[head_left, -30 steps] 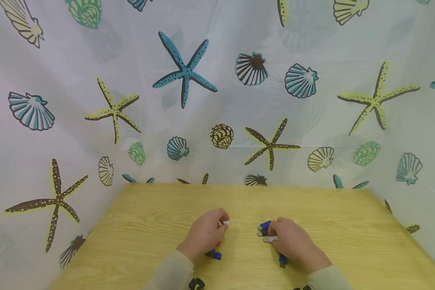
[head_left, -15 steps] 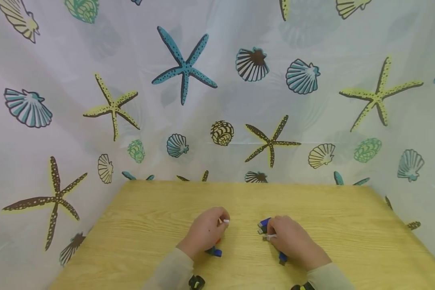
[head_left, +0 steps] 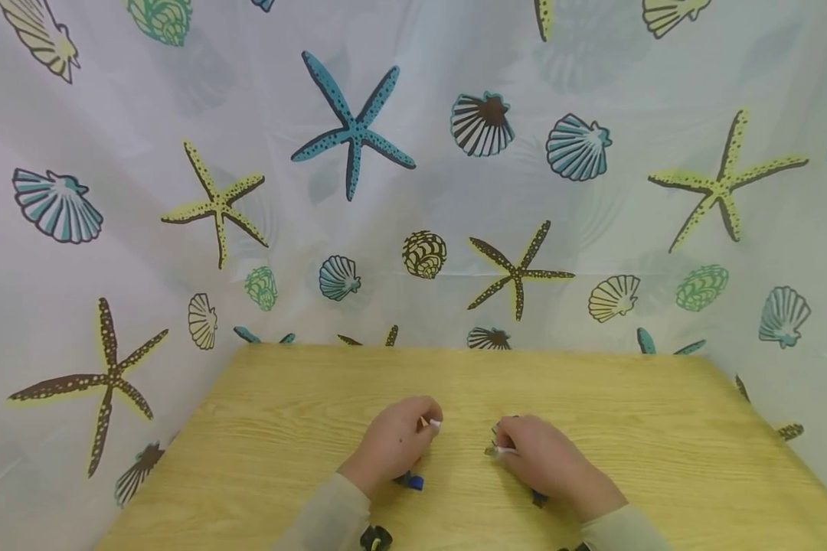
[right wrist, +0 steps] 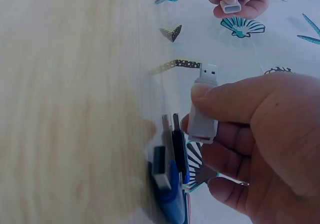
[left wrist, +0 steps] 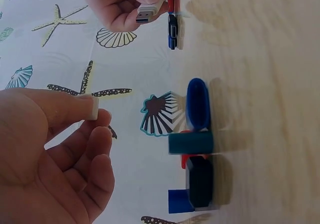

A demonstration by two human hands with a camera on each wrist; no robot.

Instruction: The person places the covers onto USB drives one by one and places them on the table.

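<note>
At the left, a small white cap is held up above the table by the left hand, pinched between thumb and forefinger with the other fingers curled in. The cap is plain and short, and its hollow mouth is shown in the right wrist view. Beside that hand, a group of loose caps is seen on the table: a blue cap with an oval open end and its inner wall showing, a teal cap, a red cap mostly hidden, a dark cap and a second blue cap.

Further right, a white stick is gripped by its body by the right hand, pinched between thumb and forefinger, the remaining fingers bent loosely. Its body is slim and pale, its metal plug bare, with two small square holes in it. It is held just above the table, well apart from the white cap. Near that hand, a dark stick and a blue stick are seen, metal plugs exposed.
</note>
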